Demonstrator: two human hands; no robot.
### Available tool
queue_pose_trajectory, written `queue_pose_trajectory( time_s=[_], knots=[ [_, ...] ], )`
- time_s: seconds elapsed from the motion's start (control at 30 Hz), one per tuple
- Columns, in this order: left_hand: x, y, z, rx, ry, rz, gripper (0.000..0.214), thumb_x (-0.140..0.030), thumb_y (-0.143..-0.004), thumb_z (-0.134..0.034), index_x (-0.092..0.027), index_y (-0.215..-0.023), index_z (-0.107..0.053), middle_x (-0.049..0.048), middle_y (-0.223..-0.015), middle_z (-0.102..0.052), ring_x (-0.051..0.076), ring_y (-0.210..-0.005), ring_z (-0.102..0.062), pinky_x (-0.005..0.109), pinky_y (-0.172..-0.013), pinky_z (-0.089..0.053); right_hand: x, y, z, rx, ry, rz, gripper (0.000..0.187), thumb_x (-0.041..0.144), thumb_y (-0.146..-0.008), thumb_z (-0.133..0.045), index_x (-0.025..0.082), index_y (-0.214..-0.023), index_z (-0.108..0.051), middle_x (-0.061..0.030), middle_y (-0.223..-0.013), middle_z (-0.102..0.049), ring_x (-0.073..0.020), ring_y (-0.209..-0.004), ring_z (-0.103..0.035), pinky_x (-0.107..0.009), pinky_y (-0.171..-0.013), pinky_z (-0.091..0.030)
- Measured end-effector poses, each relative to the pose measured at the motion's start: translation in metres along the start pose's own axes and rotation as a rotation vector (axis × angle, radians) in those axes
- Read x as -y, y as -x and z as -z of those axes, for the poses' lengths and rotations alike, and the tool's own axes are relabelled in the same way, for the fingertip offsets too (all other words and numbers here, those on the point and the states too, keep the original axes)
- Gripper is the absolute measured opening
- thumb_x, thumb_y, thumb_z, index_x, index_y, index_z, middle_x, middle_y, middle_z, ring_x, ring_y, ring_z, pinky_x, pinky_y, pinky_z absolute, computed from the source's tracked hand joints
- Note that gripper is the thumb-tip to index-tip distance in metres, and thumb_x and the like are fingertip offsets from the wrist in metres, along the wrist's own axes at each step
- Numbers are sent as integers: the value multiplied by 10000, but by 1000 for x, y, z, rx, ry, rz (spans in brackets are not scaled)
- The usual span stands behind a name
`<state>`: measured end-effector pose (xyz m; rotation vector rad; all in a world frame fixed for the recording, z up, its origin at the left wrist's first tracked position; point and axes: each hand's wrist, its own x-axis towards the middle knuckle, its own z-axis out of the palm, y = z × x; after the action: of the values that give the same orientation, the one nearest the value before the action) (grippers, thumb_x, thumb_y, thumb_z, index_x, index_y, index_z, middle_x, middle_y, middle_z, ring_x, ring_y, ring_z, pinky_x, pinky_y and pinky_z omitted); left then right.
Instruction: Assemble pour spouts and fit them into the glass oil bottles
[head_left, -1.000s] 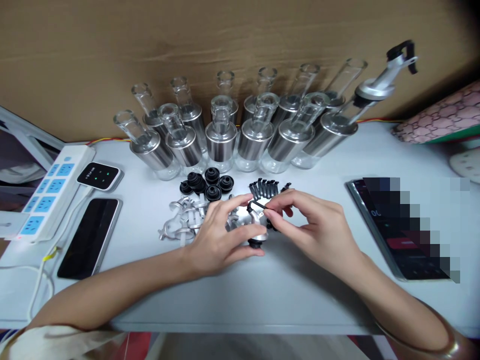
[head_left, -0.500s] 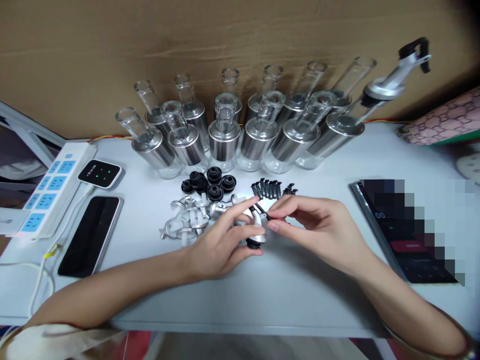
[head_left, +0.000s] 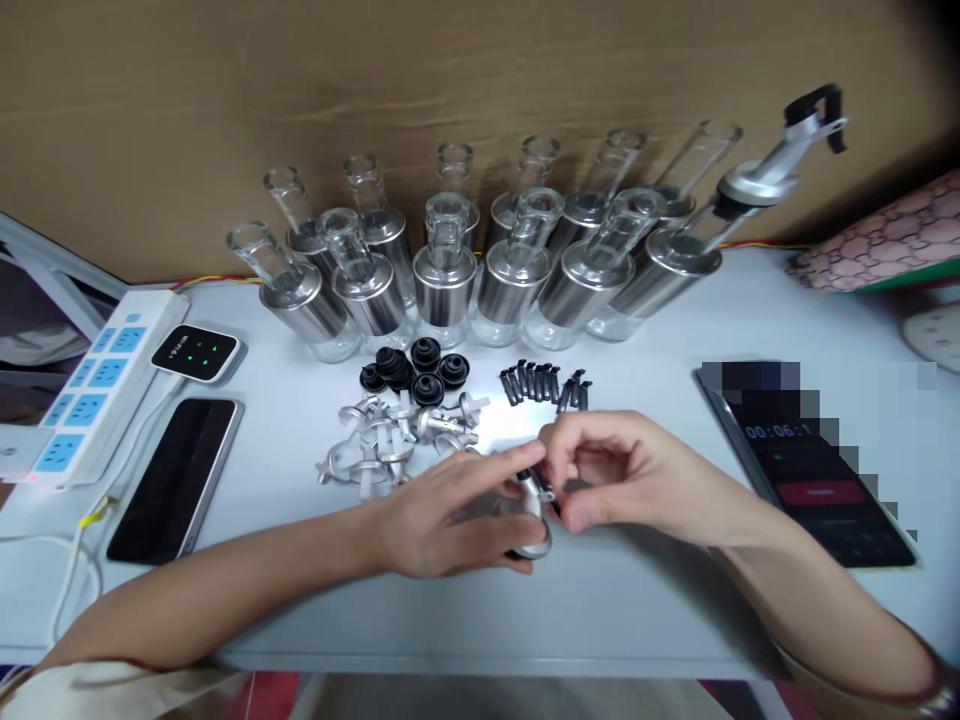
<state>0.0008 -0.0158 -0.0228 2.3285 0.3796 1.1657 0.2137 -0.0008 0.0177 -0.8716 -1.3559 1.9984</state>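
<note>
Near the table's front, my left hand (head_left: 457, 520) is closed around a silver bottle pourer (head_left: 537, 545), its index finger stretched over the spout end. A small black lever (head_left: 541, 482) lies along the spout. The thumb and index finger of my right hand (head_left: 637, 485) close on that lever from the right, and its lower end is partly hidden by them. Beyond my hands, several loose black levers (head_left: 531, 382) lie in a row. Silver pourer tops (head_left: 390, 440) with white tubes are heaped at the left, below black rubber stoppers (head_left: 427, 388).
Two rows of glass bottles with steel sleeves (head_left: 444, 285) stand at the back; the rightmost front one carries a complete pourer (head_left: 761, 180). At the left are a phone (head_left: 176, 480), a Wi-Fi device (head_left: 196, 352) and a power strip (head_left: 94, 385). A timer screen (head_left: 795, 460) lies right.
Both hands have come nearer the table's front edge with the pourer. The black lever, earlier held out at an angle from the spout, now lies closer along it.
</note>
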Motion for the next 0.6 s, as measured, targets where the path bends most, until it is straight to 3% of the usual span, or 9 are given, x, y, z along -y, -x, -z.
queue_pose_trajectory(
  time_s=[0.1,0.23,0.3,0.43,0.6],
  knots=[
    [-2,2,-2,33,178,177,625,-307,-998,-440,-222,-1533,-129,42,-855,-680,128,-655,-630,246,-614,-581,-4,-4,2,69,-23,-38,336,285,-627,-871,182,-881,-678,28,-717,-605,-89,-639,-533,-224,-600,-462],
    [3,11,-6,23,21,47,676,-252,-966,-510,-345,-1523,-139,91,-1129,-656,151,-761,-637,277,-626,-591,-7,-7,4,104,62,5,262,394,-693,-815,173,-736,-683,33,-712,-539,-91,-648,-472,-241,-606,-398],
    [6,15,-8,33,31,51,688,-239,-965,-507,-356,-1523,-121,97,-1224,-624,154,-806,-634,278,-642,-596,-6,-7,3,113,96,36,261,409,-712,-800,174,-726,-686,35,-718,-508,-96,-666,-461,-250,-622,-383],
    [7,17,-8,47,158,131,740,-249,-964,-513,-309,-1535,-47,104,-1234,-623,163,-861,-637,286,-707,-600,-3,-6,1,141,158,55,302,448,-731,-776,171,-714,-655,32,-729,-483,-105,-682,-433,-258,-632,-362],
    [8,15,-7,89,66,31,762,-145,-917,-571,-401,-1507,-162,83,-1324,-575,164,-901,-633,296,-728,-594,-3,-5,-3,150,301,89,352,513,-842,-644,168,-777,-625,21,-730,-463,-120,-694,-433,-263,-642,-359]
  ],
)
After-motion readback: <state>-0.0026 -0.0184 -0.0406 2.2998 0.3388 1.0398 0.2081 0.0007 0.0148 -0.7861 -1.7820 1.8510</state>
